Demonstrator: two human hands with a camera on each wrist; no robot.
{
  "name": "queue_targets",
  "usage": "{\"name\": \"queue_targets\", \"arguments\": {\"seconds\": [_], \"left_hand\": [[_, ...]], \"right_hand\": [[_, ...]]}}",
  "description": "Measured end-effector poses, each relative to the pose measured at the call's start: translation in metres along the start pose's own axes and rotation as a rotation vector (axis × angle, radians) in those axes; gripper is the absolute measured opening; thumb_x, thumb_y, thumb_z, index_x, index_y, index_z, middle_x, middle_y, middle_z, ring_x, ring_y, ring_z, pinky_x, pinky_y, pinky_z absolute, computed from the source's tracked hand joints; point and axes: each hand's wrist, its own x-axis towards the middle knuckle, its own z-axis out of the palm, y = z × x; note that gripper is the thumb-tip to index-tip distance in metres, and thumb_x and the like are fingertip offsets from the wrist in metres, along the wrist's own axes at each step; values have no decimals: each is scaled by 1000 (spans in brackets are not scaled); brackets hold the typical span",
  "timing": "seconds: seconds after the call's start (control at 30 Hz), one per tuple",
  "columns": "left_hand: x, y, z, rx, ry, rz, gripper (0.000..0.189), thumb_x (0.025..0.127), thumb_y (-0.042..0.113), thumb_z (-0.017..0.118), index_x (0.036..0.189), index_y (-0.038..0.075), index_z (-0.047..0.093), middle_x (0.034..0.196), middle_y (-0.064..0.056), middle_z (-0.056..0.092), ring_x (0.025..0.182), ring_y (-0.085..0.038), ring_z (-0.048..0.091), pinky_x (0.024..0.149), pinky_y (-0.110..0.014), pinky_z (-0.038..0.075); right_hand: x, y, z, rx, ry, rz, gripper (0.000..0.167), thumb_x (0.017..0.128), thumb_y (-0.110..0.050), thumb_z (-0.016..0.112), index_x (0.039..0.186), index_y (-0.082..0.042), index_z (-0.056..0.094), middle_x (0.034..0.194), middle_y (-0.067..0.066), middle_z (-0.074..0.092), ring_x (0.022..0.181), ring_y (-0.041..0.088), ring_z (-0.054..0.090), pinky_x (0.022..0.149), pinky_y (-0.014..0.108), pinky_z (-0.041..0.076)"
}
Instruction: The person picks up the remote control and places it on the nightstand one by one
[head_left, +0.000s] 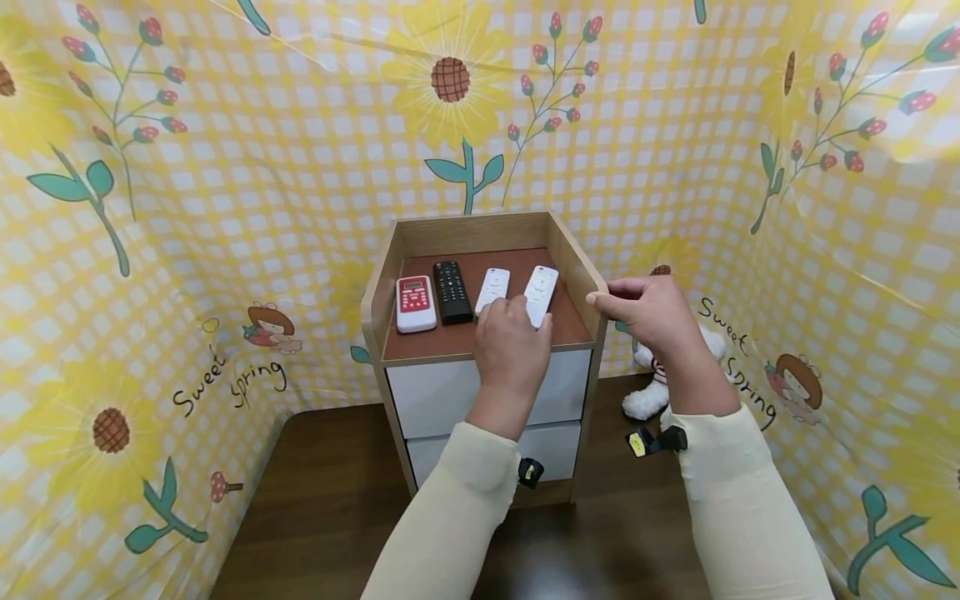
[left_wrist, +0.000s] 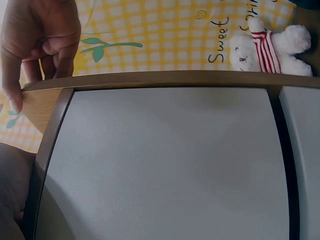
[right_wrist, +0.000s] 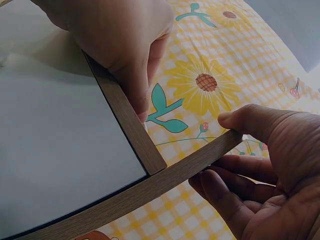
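Near the right front of the cabinet top [head_left: 491,343], my left hand [head_left: 513,350] pinches the near end of the right-hand white remote [head_left: 542,287] between thumb and fingers. Another white remote [head_left: 492,283] lies just left of it, its near end hidden behind the fingers. My right hand [head_left: 654,315] grips the front corner of the wooden side panel [right_wrist: 225,142], thumb on one side and curled fingers on the other. Farther left on the brown surface lie a black remote [head_left: 452,292] and a white remote with a red face [head_left: 416,304].
Raised wooden walls border the top at the back [head_left: 476,236] and both sides. Below are two white drawer fronts [left_wrist: 165,160]. A white plush toy in red stripes [left_wrist: 270,47] sits on the dark floor [head_left: 315,500], right of the cabinet. Patterned yellow cloth [head_left: 300,208] surrounds everything.
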Motion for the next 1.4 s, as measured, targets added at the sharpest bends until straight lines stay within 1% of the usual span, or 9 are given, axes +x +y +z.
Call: {"name": "queue_targets", "arguments": {"seconds": [0.17, 0.4, 0.73, 0.9, 1.03, 1.1, 1.17, 1.3, 1.4], "left_hand": [[0, -1, -1, 32, -20, 5, 41, 93, 36, 89, 111, 1, 82, 96, -13, 77, 90, -28, 71, 78, -41, 61], [-1, -1, -4, 58, -69, 1, 42, 95, 40, 87, 110, 1, 82, 95, -12, 78, 92, -27, 72, 82, -40, 61], [-3, -1, -6, 60, -114, -19, 50, 97, 46, 84, 118, 1, 80, 100, -12, 76, 97, -28, 69, 86, -40, 60], [-6, -4, -6, 24, -114, -21, 58, 95, 51, 84, 124, 1, 78, 106, -13, 74, 101, -28, 66, 88, -40, 60], [-9, -9, -8, -76, -69, 6, 62, 94, 52, 85, 129, 2, 73, 116, -13, 72, 111, -29, 64, 96, -42, 59], [-9, -10, -16, -147, -43, 16, 64, 94, 52, 85, 132, 2, 70, 122, -13, 71, 114, -30, 63, 99, -43, 58], [-8, -12, -28, -218, -8, 31, 64, 95, 49, 86, 133, 1, 68, 124, -15, 71, 115, -31, 63, 100, -45, 58], [0, -23, -62, -312, 62, 84, 59, 98, 42, 83, 134, -2, 67, 127, -19, 71, 119, -37, 64, 104, -50, 55], [9, -41, -90, -325, 111, 108, 58, 100, 42, 79, 136, -2, 67, 132, -20, 71, 125, -39, 64, 113, -52, 50]], "right_hand": [[0, 0, 1, 14, -7, -1, 47, 100, -32, 79, 136, -2, 76, 138, 24, 71, 121, 35, 65, 98, 40, 53], [-2, 0, 1, -6, -18, 7, 49, 101, -34, 79, 137, -1, 76, 139, 24, 71, 123, 36, 65, 99, 41, 54], [-3, 0, 3, 4, -18, 1, 50, 101, -34, 78, 138, -1, 75, 140, 25, 70, 124, 37, 64, 100, 43, 55], [-3, 1, 4, 13, -22, 10, 50, 101, -33, 78, 139, -1, 74, 142, 25, 69, 126, 37, 63, 104, 47, 55], [-3, 3, 4, 10, -28, 14, 52, 101, -35, 79, 140, -1, 74, 143, 25, 69, 127, 37, 64, 105, 47, 55], [-3, 3, 3, 2, -28, 10, 52, 101, -36, 79, 139, -1, 74, 142, 24, 70, 126, 37, 64, 104, 46, 55], [-3, 3, 2, -3, -27, 8, 52, 101, -38, 79, 139, -2, 75, 141, 24, 71, 125, 35, 65, 102, 44, 55], [-3, 3, -1, 0, -25, -5, 54, 101, -41, 78, 139, -3, 75, 142, 22, 70, 124, 32, 63, 98, 38, 53], [-3, 3, -2, 6, -22, -19, 55, 100, -42, 78, 139, -3, 75, 141, 22, 70, 124, 32, 62, 97, 37, 52]]}}
